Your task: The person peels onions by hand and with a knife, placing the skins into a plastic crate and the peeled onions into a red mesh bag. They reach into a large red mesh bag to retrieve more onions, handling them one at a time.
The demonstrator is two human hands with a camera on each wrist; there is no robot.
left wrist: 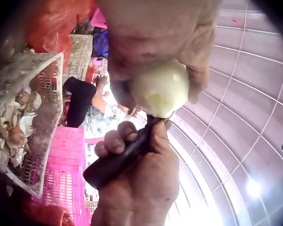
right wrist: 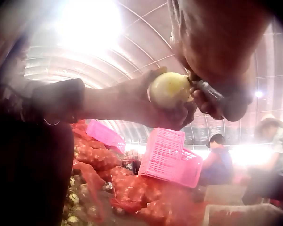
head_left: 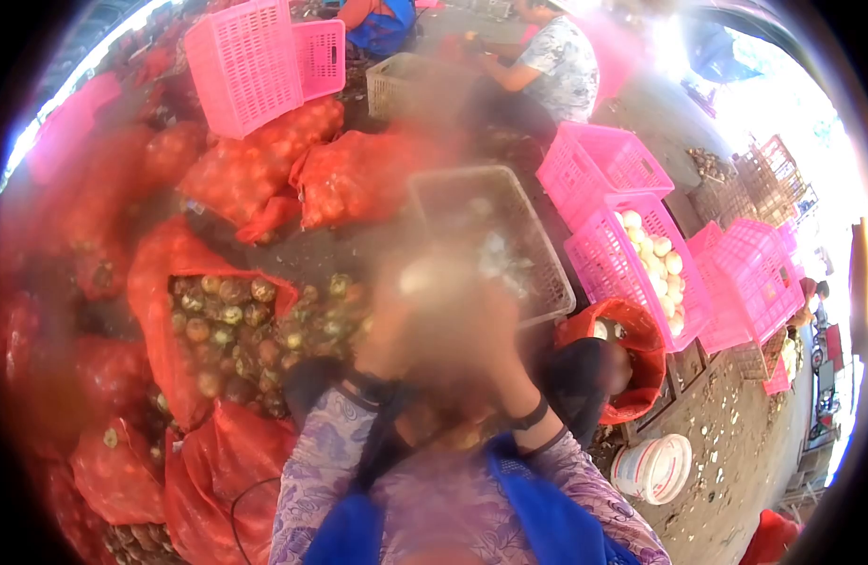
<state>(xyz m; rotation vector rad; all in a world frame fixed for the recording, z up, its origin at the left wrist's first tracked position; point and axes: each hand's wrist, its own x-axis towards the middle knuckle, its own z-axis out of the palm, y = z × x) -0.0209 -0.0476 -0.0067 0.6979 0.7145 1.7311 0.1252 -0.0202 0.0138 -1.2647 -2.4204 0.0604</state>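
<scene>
A pale, peeled onion is gripped in my left hand, its cut face turned toward my right hand. My right hand has its fingers curled round the dark handle of a knife. In the right wrist view the handle points at the onion, and the thumb end of the right hand is right at its surface. The blade is mostly hidden. A blur covers both hands in the head view, though the onion shows as a bright spot.
Before me stands a crate with peelings in it. Unpeeled onions spill from a red mesh sack at left. Peeled onions fill a pink crate at right, near a red-lined basket and white bucket. A person sits opposite.
</scene>
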